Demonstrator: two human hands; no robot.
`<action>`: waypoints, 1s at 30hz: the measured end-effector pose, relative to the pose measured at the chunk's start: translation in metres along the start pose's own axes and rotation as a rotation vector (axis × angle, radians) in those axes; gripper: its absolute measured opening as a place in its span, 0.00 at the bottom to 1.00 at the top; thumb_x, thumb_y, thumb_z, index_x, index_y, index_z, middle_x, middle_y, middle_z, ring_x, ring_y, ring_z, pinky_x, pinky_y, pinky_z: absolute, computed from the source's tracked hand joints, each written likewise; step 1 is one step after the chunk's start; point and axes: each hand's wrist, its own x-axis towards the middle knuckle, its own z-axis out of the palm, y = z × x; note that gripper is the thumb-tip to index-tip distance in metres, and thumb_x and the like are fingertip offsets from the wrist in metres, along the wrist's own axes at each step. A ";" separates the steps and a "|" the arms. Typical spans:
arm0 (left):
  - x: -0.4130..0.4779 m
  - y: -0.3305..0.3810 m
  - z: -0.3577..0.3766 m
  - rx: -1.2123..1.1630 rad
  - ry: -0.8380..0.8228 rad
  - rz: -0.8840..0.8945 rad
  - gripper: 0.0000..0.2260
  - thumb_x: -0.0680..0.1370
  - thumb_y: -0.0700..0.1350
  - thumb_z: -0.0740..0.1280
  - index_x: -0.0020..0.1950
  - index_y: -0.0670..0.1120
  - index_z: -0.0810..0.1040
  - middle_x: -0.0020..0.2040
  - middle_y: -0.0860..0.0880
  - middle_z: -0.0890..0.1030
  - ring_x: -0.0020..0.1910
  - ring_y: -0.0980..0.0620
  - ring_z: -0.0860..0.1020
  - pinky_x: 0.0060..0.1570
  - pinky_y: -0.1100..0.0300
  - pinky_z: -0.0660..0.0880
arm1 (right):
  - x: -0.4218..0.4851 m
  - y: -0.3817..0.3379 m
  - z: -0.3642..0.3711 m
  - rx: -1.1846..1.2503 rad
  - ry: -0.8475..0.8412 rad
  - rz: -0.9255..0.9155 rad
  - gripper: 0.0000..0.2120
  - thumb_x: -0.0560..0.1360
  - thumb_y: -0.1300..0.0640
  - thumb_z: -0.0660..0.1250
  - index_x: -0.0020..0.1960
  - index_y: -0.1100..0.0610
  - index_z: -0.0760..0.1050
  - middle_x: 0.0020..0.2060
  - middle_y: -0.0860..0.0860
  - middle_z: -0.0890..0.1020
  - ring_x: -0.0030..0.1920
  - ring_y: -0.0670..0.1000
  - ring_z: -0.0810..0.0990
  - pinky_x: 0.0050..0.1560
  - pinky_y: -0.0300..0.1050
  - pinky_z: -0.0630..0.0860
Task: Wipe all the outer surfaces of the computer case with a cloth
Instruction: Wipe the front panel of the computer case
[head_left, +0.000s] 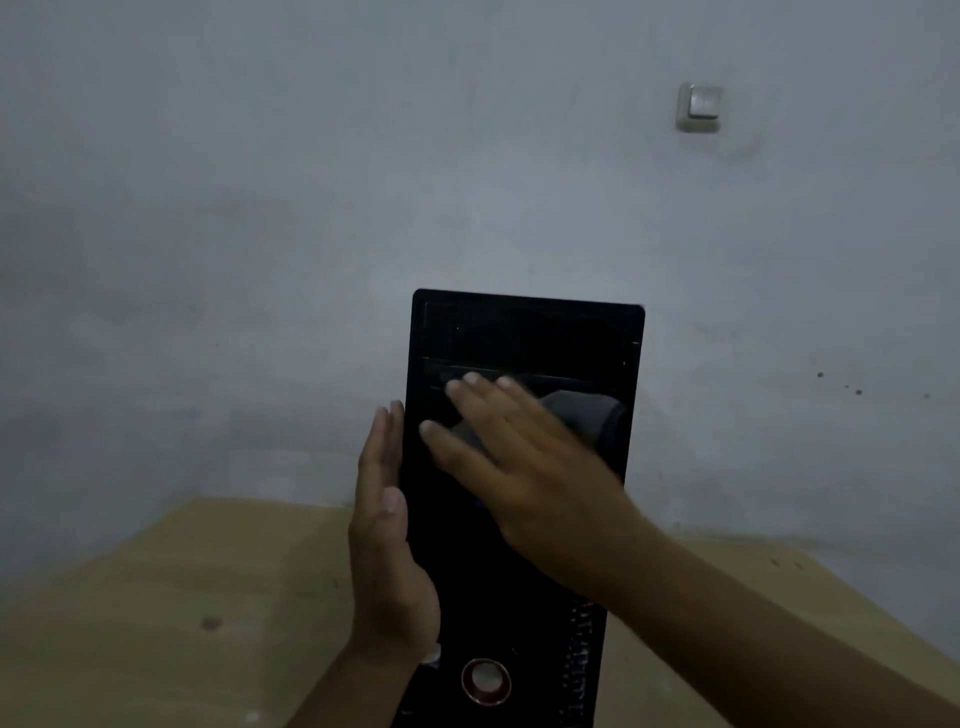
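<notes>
Our right hand (524, 467) presses the cloth (587, 415) flat-fingered on the case (524, 332) — long axis six to twelve. Left hand (384, 525), fingers straight, braces its nine-o'clock side.

We see a black computer case (519, 338) with a red-ringed silver button (486, 680), a grey cloth (587, 415), a tan bench (182, 597), and a pale grey-blue wall (311, 182).

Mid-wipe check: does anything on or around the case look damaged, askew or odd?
Nothing stands out. The computer case stands upright on the table, with the left hand flat against its side and the right hand pressing the cloth on its front. Only small dark specks mark the wall.
</notes>
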 end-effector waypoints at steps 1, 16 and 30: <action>0.000 0.000 0.001 -0.022 -0.012 -0.011 0.26 0.79 0.55 0.55 0.77 0.51 0.63 0.75 0.60 0.70 0.76 0.57 0.66 0.71 0.61 0.68 | -0.003 0.010 -0.005 -0.013 0.053 0.062 0.22 0.80 0.60 0.56 0.74 0.59 0.68 0.73 0.64 0.67 0.75 0.62 0.63 0.77 0.56 0.57; -0.010 0.002 0.013 0.099 -0.011 -0.103 0.36 0.78 0.69 0.56 0.81 0.53 0.58 0.80 0.55 0.63 0.79 0.53 0.60 0.76 0.40 0.60 | 0.093 -0.009 0.006 0.026 0.149 0.019 0.24 0.71 0.66 0.64 0.67 0.60 0.73 0.70 0.66 0.69 0.73 0.64 0.65 0.76 0.53 0.51; -0.023 -0.004 0.012 0.377 -0.090 0.023 0.27 0.82 0.49 0.54 0.80 0.55 0.52 0.81 0.65 0.52 0.80 0.62 0.49 0.79 0.58 0.51 | 0.013 0.073 -0.036 0.001 0.093 -0.134 0.30 0.71 0.64 0.72 0.72 0.58 0.71 0.75 0.60 0.66 0.76 0.58 0.62 0.76 0.59 0.60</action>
